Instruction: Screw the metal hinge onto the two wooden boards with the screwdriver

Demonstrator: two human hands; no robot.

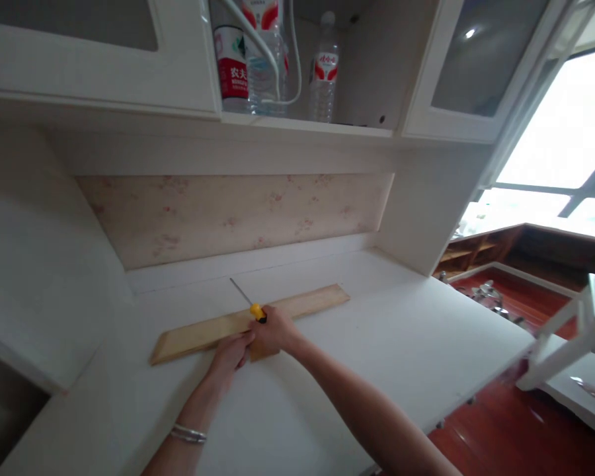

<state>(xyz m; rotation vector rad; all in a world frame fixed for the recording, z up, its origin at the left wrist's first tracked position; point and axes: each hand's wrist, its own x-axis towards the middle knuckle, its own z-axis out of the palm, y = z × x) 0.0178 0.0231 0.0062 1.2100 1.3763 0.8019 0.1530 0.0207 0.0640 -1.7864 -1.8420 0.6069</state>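
A long, narrow wooden board (198,332) lies at a slant across the white countertop. Against its near edge is a short wooden piece (264,350), partly covered by my hands. My right hand (277,329) is closed round the yellow-and-black handle of a screwdriver (256,311), whose thin metal shaft points up and left past the board's far edge. Just left of it, my left hand (229,355) has its fingers curled at the left side of the short piece, beside the board's near edge. Its fingertips are partly hidden.
The white countertop (367,357) runs between side panels. Above it hangs an open cabinet shelf (357,129) with plastic bottles (324,69), a red-and-white container (232,66) and a white cable (297,66). A white stool (570,330) stands at right on the red floor.
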